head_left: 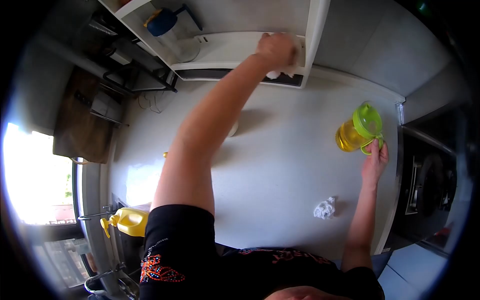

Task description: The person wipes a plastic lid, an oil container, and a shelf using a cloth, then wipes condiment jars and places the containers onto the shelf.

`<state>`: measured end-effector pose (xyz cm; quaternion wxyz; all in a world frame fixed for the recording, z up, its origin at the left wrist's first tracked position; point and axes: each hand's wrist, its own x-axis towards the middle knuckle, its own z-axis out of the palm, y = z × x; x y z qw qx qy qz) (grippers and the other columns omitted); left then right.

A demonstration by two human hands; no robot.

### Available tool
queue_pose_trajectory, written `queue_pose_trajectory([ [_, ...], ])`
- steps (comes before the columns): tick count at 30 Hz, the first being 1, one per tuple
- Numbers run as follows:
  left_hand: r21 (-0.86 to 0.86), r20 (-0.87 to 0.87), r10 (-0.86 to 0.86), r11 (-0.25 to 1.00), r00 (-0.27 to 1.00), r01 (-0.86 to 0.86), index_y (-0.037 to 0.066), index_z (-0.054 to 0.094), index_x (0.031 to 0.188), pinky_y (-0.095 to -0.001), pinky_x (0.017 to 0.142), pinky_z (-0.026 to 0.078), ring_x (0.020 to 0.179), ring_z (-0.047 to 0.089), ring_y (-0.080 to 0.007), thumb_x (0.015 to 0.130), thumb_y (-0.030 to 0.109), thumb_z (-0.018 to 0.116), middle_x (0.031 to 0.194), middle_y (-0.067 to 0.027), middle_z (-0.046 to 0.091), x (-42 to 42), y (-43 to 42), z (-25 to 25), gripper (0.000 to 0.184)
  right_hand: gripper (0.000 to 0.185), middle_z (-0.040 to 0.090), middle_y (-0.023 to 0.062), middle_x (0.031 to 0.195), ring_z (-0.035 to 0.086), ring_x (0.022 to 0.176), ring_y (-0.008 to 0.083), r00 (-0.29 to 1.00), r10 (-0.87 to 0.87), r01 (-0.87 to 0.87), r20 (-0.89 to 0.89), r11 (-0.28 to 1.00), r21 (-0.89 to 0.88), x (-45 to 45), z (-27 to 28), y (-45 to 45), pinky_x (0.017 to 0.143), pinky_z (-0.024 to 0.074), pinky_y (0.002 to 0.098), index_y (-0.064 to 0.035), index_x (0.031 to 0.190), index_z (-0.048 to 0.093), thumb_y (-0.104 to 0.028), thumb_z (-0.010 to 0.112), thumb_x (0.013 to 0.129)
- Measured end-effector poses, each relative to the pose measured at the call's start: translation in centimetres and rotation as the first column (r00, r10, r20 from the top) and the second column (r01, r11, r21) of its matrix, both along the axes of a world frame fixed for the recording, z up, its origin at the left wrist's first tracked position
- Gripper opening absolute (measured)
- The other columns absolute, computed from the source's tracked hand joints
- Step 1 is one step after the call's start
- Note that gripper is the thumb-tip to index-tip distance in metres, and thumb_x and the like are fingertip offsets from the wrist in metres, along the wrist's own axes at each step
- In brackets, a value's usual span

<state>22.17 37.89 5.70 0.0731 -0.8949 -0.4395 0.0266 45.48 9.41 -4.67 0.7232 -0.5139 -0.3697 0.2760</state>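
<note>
My left hand (277, 51) is at the lower shelf of the white rack, closed and slightly blurred. A white crumpled tissue (273, 75) shows below its fingers, pressed at the shelf's front edge. On the right, my right hand (375, 155) grips the green handle of an oil jug (348, 136). The jug has a green lid, holds yellow oil and tilts in this view; whether its base touches the counter I cannot tell. Another crumpled white tissue (325, 208) lies on the counter near my right forearm.
A clear jug with a blue lid (162, 22) stands on the white rack (220, 47). The grey counter (280, 165) spreads below. A yellow pump bottle (131, 222) is by the sink at left. A wooden board (82, 120) and black rack stand far left; a dark appliance (430, 180) is right.
</note>
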Motion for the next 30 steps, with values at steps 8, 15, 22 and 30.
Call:
queue_pose_trajectory([
  [8, 0.163, -0.156, 0.105, 0.983, 0.982, -0.079, 0.020, 0.065, 0.078, -0.0339, 0.072, 0.050, 0.081, 0.062, -0.0221, 0.071, 0.025, 0.057, 0.084, -0.0042, 0.063, -12.4, 5.5, -3.3, 0.012, 0.013, 0.050, -0.0024, 0.076, 0.044, 0.073, 0.0059, 0.998, -0.003, 0.008, 0.056, 0.996, -0.089, 0.8, -0.1, -1.9, 0.071, 0.0348, 0.0214, -0.0046, 0.089, 0.055, -0.017, 0.054, 0.088],
  [15, 0.052, -0.042, -0.031, 0.998, 0.999, 0.033, 0.004, 0.065, 0.078, -0.0370, 0.073, 0.050, 0.079, 0.061, -0.0273, 0.082, 0.030, 0.038, 0.081, -0.0136, 0.063, -6.1, 3.4, -3.7, 0.037, 0.019, 0.054, 0.0022, 0.101, 0.047, 0.097, 0.0096, 0.997, -0.038, 0.051, 0.061, 0.973, -0.224, 1.5, 0.3, -4.1, 0.085, 0.0367, 0.0251, -0.0049, 0.099, 0.053, -0.021, 0.051, 0.089],
  [22, 0.097, 0.258, -0.178, 0.983, 0.950, 0.158, 0.014, 0.067, 0.086, -0.0363, 0.081, 0.046, 0.091, 0.057, -0.0256, 0.078, 0.027, 0.050, 0.093, -0.0077, 0.061, -2.5, 1.4, -3.1, 0.023, 0.024, 0.055, 0.0123, 0.100, 0.049, 0.097, 0.0281, 0.605, -0.085, 0.456, 0.791, 0.852, -0.257, 6.2, -9.1, -6.0, 0.085, 0.0385, 0.0375, -0.0019, 0.103, 0.052, -0.019, 0.052, 0.086],
  [30, 0.025, 0.230, 0.321, 0.942, 0.919, -0.336, 0.015, 0.067, 0.087, -0.0335, 0.081, 0.047, 0.095, 0.058, -0.0229, 0.076, 0.028, 0.053, 0.098, -0.0068, 0.061, -12.4, 4.1, -3.5, 0.022, 0.023, 0.055, 0.0130, 0.098, 0.048, 0.091, 0.0309, 0.462, -0.008, 0.408, 0.887, 0.889, -0.205, 4.8, -7.1, -5.6, 0.079, 0.0409, 0.0386, -0.0010, 0.100, 0.053, -0.003, 0.053, 0.077],
])
